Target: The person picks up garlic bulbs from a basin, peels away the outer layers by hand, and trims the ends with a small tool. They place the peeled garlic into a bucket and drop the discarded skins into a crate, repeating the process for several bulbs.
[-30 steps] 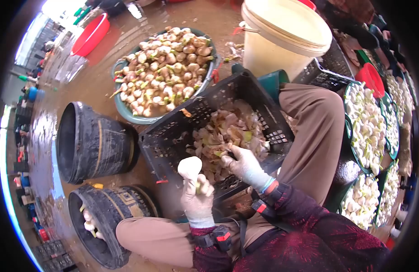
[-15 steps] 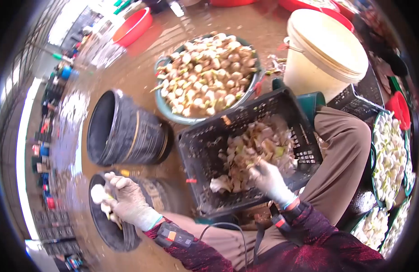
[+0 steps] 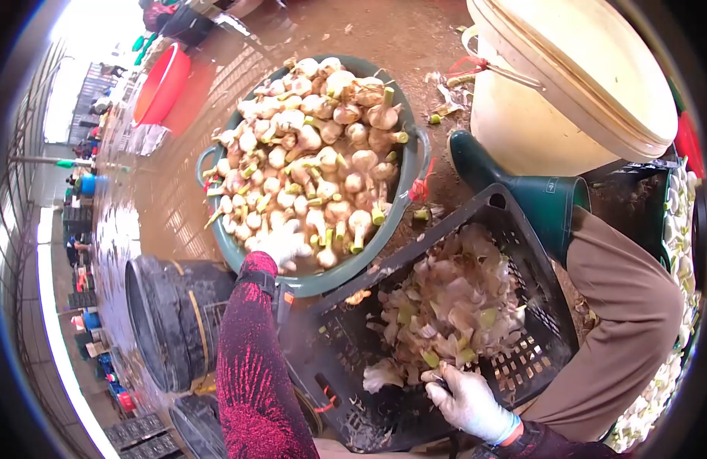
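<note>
My left hand (image 3: 281, 243), in a white glove, reaches into the near side of a green tub (image 3: 307, 284) heaped with garlic bulbs (image 3: 323, 164). Its fingers are blurred among the bulbs, so their grip does not show. My right hand (image 3: 468, 403), gloved too, is closed over the near edge of a black crate (image 3: 353, 421). A small dark object, too little to name, shows between its thumb and fingers. Peeled garlic skins (image 3: 461, 298) lie in the crate just beyond that hand.
Two black buckets (image 3: 166, 321) stand at the left. A large cream bucket (image 3: 545, 122) is at the upper right, beside a green boot (image 3: 533, 203). Trays of white garlic (image 3: 679, 222) line the right edge. A red basin (image 3: 162, 86) sits at the upper left.
My left hand has moved from above the lower black bucket to the garlic tub, and the white pieces it held no longer show. The view has shifted, with the tub appearing larger.
</note>
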Motion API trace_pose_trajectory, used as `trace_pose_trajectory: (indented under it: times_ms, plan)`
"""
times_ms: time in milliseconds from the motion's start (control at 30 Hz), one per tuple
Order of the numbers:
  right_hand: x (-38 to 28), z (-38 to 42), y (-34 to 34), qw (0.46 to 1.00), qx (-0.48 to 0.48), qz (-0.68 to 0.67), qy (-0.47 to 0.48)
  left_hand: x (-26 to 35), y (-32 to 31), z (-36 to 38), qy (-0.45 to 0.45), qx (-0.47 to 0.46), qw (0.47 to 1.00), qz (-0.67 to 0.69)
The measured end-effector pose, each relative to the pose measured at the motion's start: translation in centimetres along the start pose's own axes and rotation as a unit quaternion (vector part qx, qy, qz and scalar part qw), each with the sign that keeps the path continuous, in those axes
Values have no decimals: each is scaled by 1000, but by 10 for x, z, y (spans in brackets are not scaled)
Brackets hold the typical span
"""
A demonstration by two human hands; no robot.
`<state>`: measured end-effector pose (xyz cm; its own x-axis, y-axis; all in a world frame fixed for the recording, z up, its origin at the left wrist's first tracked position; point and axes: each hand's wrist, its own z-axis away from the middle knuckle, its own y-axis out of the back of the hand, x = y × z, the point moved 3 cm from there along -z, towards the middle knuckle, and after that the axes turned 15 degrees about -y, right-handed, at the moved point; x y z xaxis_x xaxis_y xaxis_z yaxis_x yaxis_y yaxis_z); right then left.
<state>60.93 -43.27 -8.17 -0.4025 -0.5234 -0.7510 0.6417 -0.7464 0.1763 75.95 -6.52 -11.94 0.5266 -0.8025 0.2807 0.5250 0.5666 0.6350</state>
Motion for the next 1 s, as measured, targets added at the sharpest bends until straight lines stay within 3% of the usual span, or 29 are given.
trace_pose_trajectory:
  times_ms: [33, 167, 267, 300, 367, 433, 467, 500, 567, 700, 767, 833, 1000]
  plan:
    - [-3, -2, 2, 1000, -4, 12, -10, -8, -4, -15, -24, 8, 999, -21]
    - [-7, -3, 0, 1000, -22, -1, -20, -25, -3, -27, -83, -62, 988, 118]
    - [7, 2, -9, 1000, -7, -18, 5, 2, 6, 16, -131, 84, 956, 249]
    - [9, 3, -10, 1000, -2, -16, 8, 10, 1, 36, -137, 86, 955, 250]
    - [3, 9, -6, 997, -5, 12, 80, 24, -8, 86, -244, 212, 871, 370]
    - [0, 16, -3, 993, -51, 45, 95, 48, -42, 141, -279, 208, 753, 558]
    - [0, 18, -5, 987, -88, -60, 123, 44, -64, 160, -276, 192, 680, 652]
    - [-16, 24, 1, 977, -55, -70, 195, 58, -86, 191, -297, 242, 675, 630]
    - [-30, 34, 6, 981, 5, 34, 189, 63, -133, 222, -220, 243, 582, 745]
    - [-26, 45, -6, 964, -11, 135, 228, 60, -210, 260, -183, 311, 560, 746]
    - [-16, 45, -17, 943, -15, 187, 275, 62, -228, 272, -160, 347, 591, 711]
    - [-8, 47, -25, 932, -3, 231, 279, 61, -243, 274, -126, 396, 573, 706]
    - [4, 50, -31, 929, 22, 236, 286, 52, -261, 272, -130, 382, 603, 689]
